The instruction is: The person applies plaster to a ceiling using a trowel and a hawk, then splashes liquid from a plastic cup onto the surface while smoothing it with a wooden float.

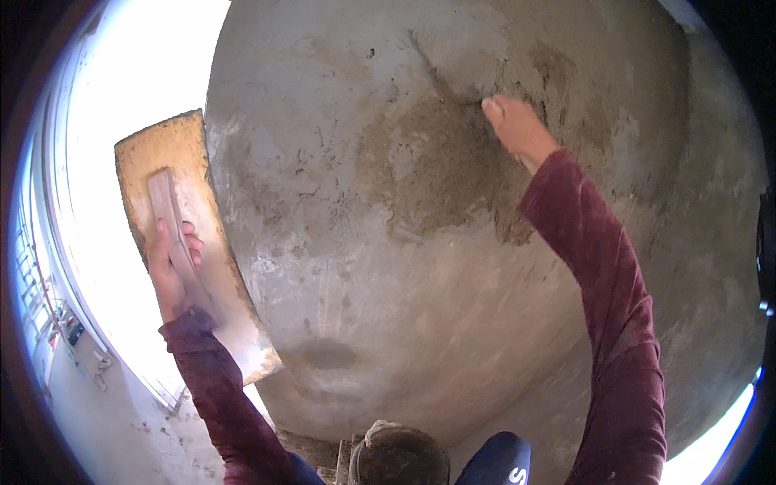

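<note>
My left hand [168, 263] is wrapped round the grey handle of a yellow, worn rectangular plastering float [230, 303]. The float stands upright at the left, beside the bright opening, its handle side facing me. My right hand [520, 129] is closed and raised against the grey plastered wall [347, 283], at the upper right of a darker, rough damp patch [436, 174]. Whatever it grips is mostly hidden by the fingers; a pale bit shows under the wrist. A dark slanting line [432, 69] runs across the plaster up to my fingers.
Below, between my legs, stands a dark round bucket [400, 461] with a crusted rim. My knee [497, 457] in dark blue cloth is to its right. A bright window opening with a pale frame [61, 186] lies at the left. Another wall surface [719, 242] meets at the right.
</note>
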Motion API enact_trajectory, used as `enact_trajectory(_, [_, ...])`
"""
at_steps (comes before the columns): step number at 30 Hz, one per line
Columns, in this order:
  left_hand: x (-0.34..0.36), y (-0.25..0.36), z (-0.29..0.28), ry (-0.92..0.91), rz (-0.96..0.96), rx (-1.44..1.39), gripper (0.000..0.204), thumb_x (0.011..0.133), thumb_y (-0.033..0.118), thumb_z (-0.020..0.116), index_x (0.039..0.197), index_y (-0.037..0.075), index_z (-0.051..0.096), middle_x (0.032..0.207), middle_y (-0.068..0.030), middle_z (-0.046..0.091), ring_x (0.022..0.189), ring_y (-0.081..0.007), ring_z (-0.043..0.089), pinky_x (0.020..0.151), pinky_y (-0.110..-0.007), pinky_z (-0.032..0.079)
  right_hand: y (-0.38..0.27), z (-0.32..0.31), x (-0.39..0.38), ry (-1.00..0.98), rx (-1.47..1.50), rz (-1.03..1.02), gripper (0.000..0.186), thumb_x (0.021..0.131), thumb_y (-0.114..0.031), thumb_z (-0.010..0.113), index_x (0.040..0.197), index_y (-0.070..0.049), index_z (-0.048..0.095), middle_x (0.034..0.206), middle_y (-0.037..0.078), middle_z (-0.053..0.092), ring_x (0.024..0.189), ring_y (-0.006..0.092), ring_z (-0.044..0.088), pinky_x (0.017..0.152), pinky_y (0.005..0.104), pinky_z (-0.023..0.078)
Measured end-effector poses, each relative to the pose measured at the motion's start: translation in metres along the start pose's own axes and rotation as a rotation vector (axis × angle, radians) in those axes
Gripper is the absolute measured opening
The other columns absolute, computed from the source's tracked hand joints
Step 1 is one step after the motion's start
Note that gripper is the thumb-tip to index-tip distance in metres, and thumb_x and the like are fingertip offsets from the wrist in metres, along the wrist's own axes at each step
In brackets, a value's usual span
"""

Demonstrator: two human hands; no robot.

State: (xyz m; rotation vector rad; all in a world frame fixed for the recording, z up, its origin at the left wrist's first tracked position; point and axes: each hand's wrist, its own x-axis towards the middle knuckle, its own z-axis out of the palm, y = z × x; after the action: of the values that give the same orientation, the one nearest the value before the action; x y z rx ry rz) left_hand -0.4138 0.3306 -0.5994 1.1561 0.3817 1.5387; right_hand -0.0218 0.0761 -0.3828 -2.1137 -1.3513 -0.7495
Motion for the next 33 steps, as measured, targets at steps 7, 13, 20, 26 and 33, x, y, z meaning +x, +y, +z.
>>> enact_trajectory(7, [-0.004, 0.0, 0.005, -0.022, 0.096, 0.0, 0.048, 0.097, 0.046, 0.043, 0.099, 0.001, 0.059, 0.07, -0.0011, 0.056, 0.059, -0.0072, 0.047, 0.055, -0.019, 0.037, 0.002, 0.021, -0.032, 0.075, -0.189, -0.334, 0.041, 0.095, -0.036, 0.043, 0.092, 0.002, 0.056, 0.081, 0.027, 0.061, 0.074, 0.0449, 0.058, 0.068, 0.048, 0.046])
enact_trajectory(13, [-0.013, 0.002, 0.006, -0.019, 0.139, 0.157, 0.057, 0.096, 0.054, 0.036, 0.099, 0.001, 0.058, 0.072, -0.0029, 0.056, 0.06, -0.0089, 0.047, 0.058, -0.021, 0.037, -0.013, 0.011, -0.013, 0.051, -0.066, -0.091, 0.044, 0.097, -0.039, 0.041, 0.09, 0.004, 0.051, 0.069, 0.018, 0.058, 0.061, 0.0324, 0.057, 0.065, 0.0456, 0.047])
enact_trajectory(20, [-0.006, 0.005, -0.003, -0.062, 0.12, 0.14, 0.059, 0.096, 0.055, 0.034, 0.094, 0.0, 0.058, 0.07, -0.0041, 0.055, 0.058, -0.0107, 0.05, 0.055, -0.023, 0.039, -0.022, 0.024, -0.032, 0.244, -0.186, -0.414, 0.04, 0.095, -0.035, 0.044, 0.088, 0.002, 0.056, 0.08, 0.027, 0.061, 0.08, 0.0479, 0.058, 0.069, 0.0507, 0.046])
enact_trajectory(26, [-0.005, 0.005, -0.005, -0.046, 0.099, 0.12, 0.057, 0.097, 0.053, 0.036, 0.093, 0.0, 0.058, 0.071, -0.0059, 0.057, 0.059, -0.0122, 0.053, 0.054, -0.023, 0.04, -0.025, 0.032, -0.039, -0.018, -0.178, -0.187, 0.039, 0.095, -0.034, 0.043, 0.087, 0.002, 0.054, 0.08, 0.03, 0.059, 0.08, 0.0484, 0.057, 0.07, 0.0523, 0.045])
enact_trajectory(33, [-0.009, 0.009, -0.002, -0.063, 0.121, 0.14, 0.057, 0.097, 0.052, 0.037, 0.094, -0.001, 0.058, 0.072, -0.0057, 0.057, 0.059, -0.0122, 0.054, 0.054, -0.023, 0.04, -0.022, 0.05, -0.053, 0.053, -0.063, -0.253, 0.039, 0.098, -0.034, 0.042, 0.089, 0.003, 0.05, 0.071, 0.024, 0.056, 0.062, 0.0412, 0.054, 0.062, 0.0469, 0.044])
